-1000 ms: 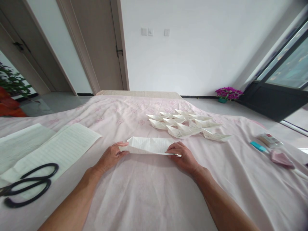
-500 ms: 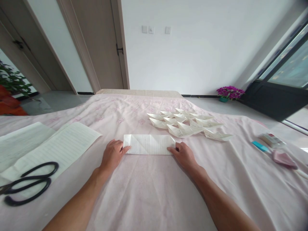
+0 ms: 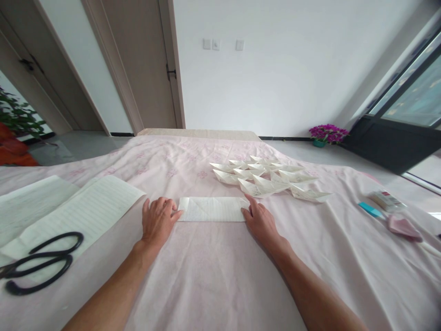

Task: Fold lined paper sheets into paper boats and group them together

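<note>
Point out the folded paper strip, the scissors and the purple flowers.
Folded paper strip (image 3: 212,209): head view, middle of its lined upper face.
Scissors (image 3: 51,254): head view, on the black handle.
Purple flowers (image 3: 330,133): head view, middle of the blossoms.

I can't read a single word or number from my end. The packet on the right carries a small red label, too blurred for me to make out. The loose sheets, folded strip and paper boats bear faint marks or lines that I can't decipher.
</note>
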`<control>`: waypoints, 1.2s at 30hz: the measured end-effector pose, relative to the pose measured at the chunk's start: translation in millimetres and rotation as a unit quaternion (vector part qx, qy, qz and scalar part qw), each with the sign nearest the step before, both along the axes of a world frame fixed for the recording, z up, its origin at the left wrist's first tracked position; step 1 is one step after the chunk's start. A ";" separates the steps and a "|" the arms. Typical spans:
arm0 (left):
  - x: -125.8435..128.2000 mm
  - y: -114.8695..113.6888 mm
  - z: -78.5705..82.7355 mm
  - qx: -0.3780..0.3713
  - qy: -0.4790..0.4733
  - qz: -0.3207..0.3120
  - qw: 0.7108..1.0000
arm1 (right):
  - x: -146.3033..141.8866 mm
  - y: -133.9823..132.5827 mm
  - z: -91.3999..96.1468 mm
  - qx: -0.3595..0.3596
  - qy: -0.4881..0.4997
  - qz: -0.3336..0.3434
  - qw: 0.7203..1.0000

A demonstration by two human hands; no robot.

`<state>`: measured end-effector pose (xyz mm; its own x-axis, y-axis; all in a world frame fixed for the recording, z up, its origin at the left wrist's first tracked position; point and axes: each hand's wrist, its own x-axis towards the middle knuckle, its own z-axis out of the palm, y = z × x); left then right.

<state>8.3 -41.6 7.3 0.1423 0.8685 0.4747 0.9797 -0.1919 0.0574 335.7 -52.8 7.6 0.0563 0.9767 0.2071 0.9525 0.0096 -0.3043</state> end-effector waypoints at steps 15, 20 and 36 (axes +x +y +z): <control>45.0 -23.3 -9.2 -0.128 0.040 -0.305 0.943 | -9.0 -11.3 6.1 0.078 -0.123 0.030 0.989; 50.8 -28.7 -11.7 -0.126 0.057 -0.294 0.946 | -18.4 -18.7 8.8 0.061 -0.138 0.104 0.983; 53.7 -28.1 -24.0 -0.126 0.061 -0.268 0.953 | -39.9 -22.1 4.6 0.069 -0.094 0.177 0.977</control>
